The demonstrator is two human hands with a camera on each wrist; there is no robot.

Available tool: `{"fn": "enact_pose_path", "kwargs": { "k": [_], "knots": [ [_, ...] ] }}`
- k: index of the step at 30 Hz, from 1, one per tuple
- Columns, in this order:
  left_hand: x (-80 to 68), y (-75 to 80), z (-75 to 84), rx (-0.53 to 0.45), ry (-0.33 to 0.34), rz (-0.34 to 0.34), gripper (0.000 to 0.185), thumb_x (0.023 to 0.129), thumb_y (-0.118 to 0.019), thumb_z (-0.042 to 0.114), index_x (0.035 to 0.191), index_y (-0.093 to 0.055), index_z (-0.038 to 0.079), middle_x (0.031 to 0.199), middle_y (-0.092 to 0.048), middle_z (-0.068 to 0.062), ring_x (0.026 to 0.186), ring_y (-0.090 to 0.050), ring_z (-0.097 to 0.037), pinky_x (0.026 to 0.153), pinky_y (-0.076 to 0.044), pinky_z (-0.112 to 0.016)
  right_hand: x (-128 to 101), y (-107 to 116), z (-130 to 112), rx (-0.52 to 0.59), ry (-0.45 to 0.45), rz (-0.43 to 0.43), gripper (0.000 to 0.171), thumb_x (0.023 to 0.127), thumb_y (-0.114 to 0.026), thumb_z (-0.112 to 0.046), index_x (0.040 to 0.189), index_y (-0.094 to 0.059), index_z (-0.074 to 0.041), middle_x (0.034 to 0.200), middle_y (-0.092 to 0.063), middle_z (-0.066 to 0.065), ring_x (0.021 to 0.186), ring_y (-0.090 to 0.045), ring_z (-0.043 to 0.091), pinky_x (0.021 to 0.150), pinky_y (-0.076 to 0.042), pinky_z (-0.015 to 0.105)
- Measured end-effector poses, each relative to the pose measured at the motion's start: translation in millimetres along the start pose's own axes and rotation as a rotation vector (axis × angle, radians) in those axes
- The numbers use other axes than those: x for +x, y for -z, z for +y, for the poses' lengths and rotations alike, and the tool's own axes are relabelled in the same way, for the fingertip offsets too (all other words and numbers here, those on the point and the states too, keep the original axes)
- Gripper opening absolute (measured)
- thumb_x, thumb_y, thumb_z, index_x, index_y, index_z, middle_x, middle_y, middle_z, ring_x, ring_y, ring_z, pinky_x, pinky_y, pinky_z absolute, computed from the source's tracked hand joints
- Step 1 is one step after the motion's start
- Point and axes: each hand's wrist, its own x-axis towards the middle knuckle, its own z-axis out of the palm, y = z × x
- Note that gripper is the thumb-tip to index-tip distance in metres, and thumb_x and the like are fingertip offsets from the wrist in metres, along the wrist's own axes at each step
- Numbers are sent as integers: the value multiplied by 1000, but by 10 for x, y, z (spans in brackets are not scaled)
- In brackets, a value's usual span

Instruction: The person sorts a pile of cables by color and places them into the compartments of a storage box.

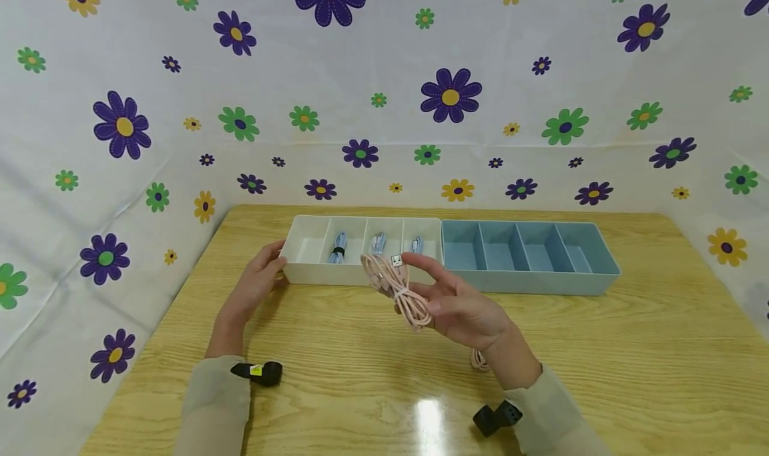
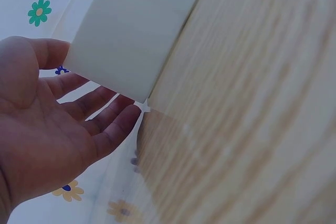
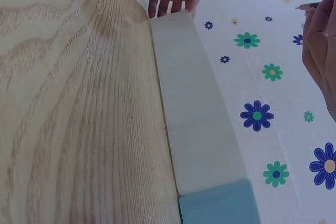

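Observation:
My right hand [image 1: 465, 309] holds a coiled pink USB cable [image 1: 411, 306] between thumb and fingers, raised in front of the white divided box [image 1: 324, 274]. The cable's metal plug [image 1: 396, 260] points up by the index fingertip. In the right wrist view the right hand [image 3: 321, 51] shows only at the right edge. My left hand [image 1: 255, 279] touches the left end of the white box; the left wrist view shows its fingers [image 2: 118, 127] extended along that end. Bundled light-blue cables [image 1: 338, 248] lie in three compartments of the white box, the leftmost one tied with a black band.
A blue divided box [image 1: 531, 281] adjoins the white box on the right. Another pink cable [image 1: 479, 360] lies on the wooden table [image 1: 336, 376], partly hidden under the right wrist. A flower-patterned cloth [image 1: 384, 62] stands behind and at both sides.

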Motion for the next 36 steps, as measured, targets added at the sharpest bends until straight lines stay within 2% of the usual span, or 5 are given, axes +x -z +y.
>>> {"fn": "enact_pose_path", "kwargs": {
  "k": [9,17,23,28,36],
  "knots": [
    [-10,-13,20,-9,1,-3,54,109,-33,25,158,-18,6,159,-25,-23,140,-31,-38,108,-33,-59,-7,-12,-6,94,81,-22,73,92,-58,7,154,-35,-25,142,-44,9,113,-58,23,92,-51,28],
    [-10,-9,6,1,7,3,54,109,-33,26,158,-20,6,158,-27,-22,139,-32,-37,108,-34,-58,-28,20,-31,151,161,6,56,92,-48,12,137,-52,-19,132,-52,9,112,-60,27,90,-51,29],
    [-17,-7,13,6,4,7,54,109,-34,26,158,-20,6,158,-27,-23,139,-33,-38,108,-34,-59,-46,37,-57,158,136,166,49,98,-42,7,140,-43,-17,131,-52,10,113,-62,25,92,-52,32],
    [1,-1,3,2,4,5,53,109,-33,25,158,-20,6,158,-27,-22,139,-33,-38,108,-34,-58,-79,70,-84,124,134,302,51,99,-50,3,143,-39,-20,136,-47,8,114,-61,24,93,-52,30],
    [12,2,-9,3,16,-2,55,109,-33,28,158,-19,7,159,-24,-22,141,-30,-39,109,-32,-59,-121,91,-138,186,163,283,52,95,-59,5,138,-47,-20,131,-51,10,111,-63,25,90,-53,28]
  ]
}}
